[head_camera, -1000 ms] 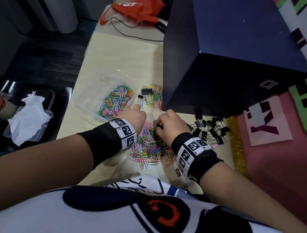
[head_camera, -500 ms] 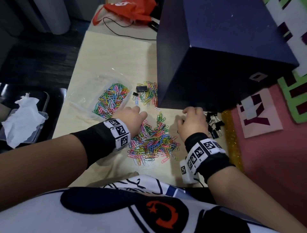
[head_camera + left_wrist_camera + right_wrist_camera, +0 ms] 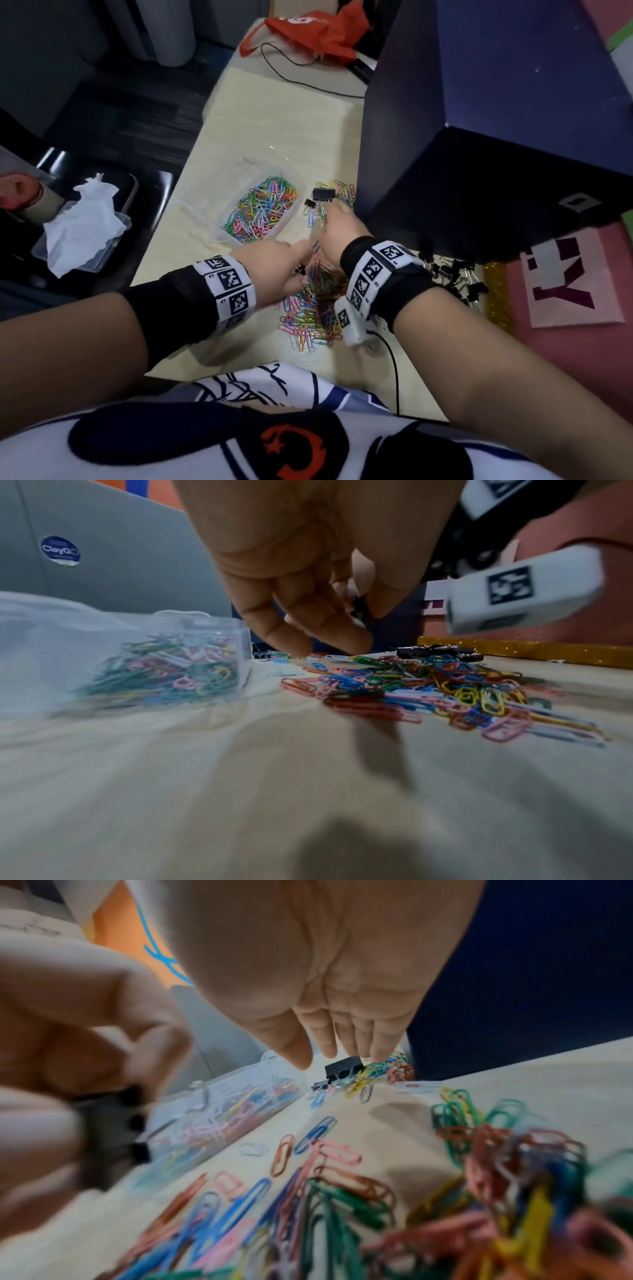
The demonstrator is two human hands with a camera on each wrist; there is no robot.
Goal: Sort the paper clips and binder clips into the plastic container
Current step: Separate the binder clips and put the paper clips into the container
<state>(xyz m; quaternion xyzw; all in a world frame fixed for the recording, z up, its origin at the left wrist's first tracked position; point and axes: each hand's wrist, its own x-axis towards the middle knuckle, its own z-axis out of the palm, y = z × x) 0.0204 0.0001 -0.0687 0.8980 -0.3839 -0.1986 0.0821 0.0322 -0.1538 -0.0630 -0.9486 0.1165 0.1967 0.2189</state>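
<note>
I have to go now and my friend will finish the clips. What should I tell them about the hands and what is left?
Left hand: pinches small black binder clips.
Right hand: open, fingers straight, reaching toward the large black binder clip by the dark box.
Plastic container: one side already holds many coloured paper clips.
Left to do: the loose paper clip pile on the table, the small heap beside the large clip, and the pile of black binder clips on the right.

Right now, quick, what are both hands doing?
Left hand: fingers curled, pinching small black binder clips.
Right hand: open, fingers straight, holding nothing, reaching toward the large binder clip.
</note>
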